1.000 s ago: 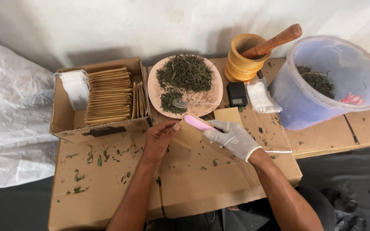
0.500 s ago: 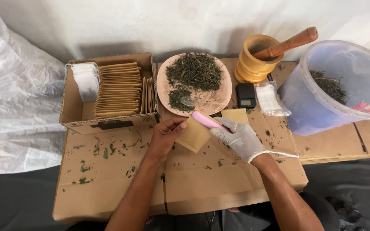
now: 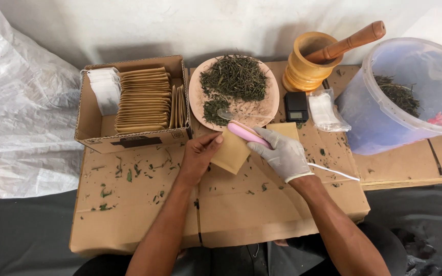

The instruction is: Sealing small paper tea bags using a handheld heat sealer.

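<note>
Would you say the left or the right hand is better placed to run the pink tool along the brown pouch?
Probably the right hand: it grips the pink tool at the brown pouch, which the left hand steadies.

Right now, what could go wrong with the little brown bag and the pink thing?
The right hand, in a white glove, presses the pink tool on the top of the small brown pouch, and the bare left hand holds that pouch right beside it, so those fingers might get pinched. The tool's white cord trails across the cardboard; a snag could tug it. The plate of dried leaves sits just behind and could get bumped.
</note>
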